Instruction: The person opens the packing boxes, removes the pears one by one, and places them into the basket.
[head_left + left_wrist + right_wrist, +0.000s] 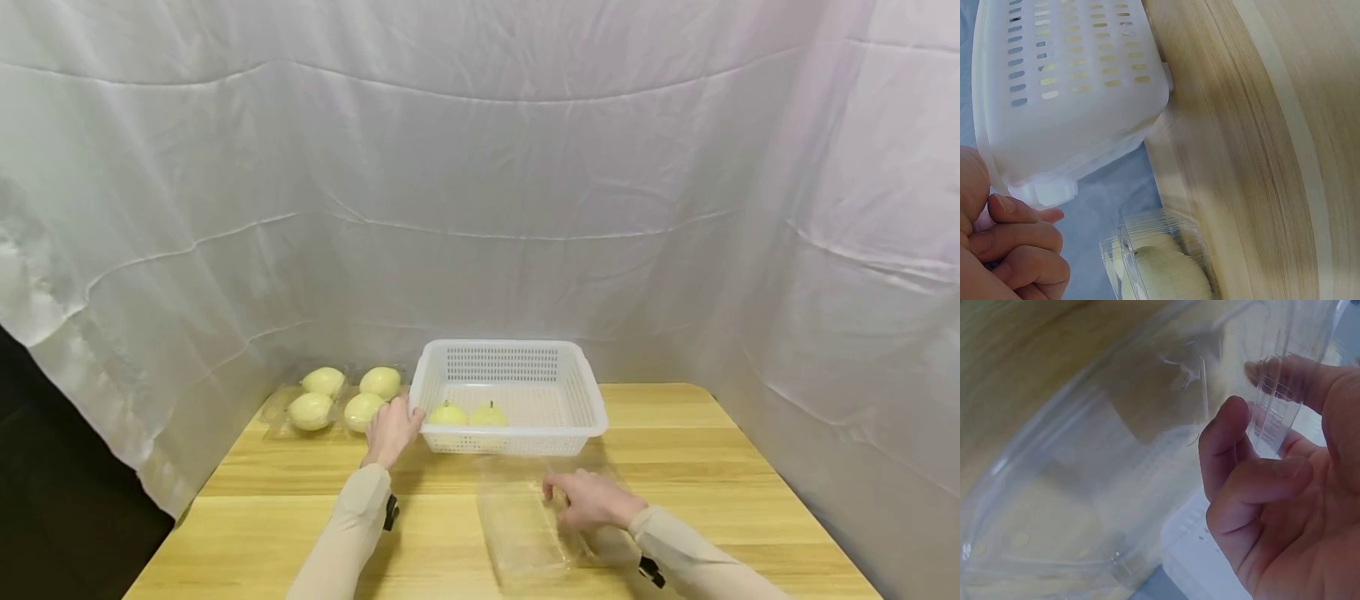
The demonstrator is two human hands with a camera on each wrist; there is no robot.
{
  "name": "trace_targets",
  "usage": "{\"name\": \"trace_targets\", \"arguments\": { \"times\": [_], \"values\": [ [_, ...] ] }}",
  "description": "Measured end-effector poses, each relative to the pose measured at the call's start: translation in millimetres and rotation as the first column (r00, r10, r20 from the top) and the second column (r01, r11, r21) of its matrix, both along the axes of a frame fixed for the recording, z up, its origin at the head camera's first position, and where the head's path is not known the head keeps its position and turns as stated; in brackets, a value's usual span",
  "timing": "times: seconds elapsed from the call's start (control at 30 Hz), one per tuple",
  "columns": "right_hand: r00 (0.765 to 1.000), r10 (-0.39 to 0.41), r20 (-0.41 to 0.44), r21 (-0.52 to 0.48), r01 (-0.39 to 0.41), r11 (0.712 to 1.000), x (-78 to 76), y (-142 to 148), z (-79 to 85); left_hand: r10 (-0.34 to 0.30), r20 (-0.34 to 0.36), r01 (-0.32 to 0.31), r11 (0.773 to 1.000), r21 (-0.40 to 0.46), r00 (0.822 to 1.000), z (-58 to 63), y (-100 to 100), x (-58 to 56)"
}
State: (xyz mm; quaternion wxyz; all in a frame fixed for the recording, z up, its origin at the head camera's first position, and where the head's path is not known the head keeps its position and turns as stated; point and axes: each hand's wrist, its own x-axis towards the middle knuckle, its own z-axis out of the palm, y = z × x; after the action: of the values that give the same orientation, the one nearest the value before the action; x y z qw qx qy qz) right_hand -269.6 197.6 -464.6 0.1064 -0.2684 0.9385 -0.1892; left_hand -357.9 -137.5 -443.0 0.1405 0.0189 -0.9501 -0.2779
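A white plastic basket (517,442) stands at the back middle of the table, with two yellow-green pears (488,415) along its near side. My left hand (392,432) grips the basket's rim at its left end, its fingers curled by the corner in the left wrist view. In front of the basket, my right hand (596,500) pinches the edge of a clear plastic clamshell box (1079,487). Seen from the right wrist, the thumb shows through the plastic and the fingers bend on the other side. No fruit shows inside this box.
Left of the basket, several yellow-green pears (311,412) sit in another clear clamshell, close beside my left hand. A pale grey cloth (510,167) hangs behind and along both sides of the wooden table (285,517).
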Motion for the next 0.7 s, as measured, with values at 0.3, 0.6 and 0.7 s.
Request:
{"name": "trace_targets", "arguments": {
  "times": [0.3, 0.6, 0.7],
  "values": [
    [1.0, -0.026, 0.006, 0.054, 0.025, 0.998, -1.3, 21, 7.6, -0.001, 0.015, 0.001, 1.0, 0.005, 1.0, 2.1, -1, 1.2],
    [0.99, -0.083, 0.112, 0.052, 0.077, 0.996, -4.6, 56, 17.7, 0.002, 0.019, -0.002, 1.0, 0.005, 1.0, 1.7, -1, -0.8],
    [0.974, -0.122, 0.189, 0.039, 0.117, 0.992, -4.2, 70, 20.3, -0.003, 0.028, 0.003, 1.0, 0.0, 1.0, -0.2, -2, -1.2]
  ]
}}
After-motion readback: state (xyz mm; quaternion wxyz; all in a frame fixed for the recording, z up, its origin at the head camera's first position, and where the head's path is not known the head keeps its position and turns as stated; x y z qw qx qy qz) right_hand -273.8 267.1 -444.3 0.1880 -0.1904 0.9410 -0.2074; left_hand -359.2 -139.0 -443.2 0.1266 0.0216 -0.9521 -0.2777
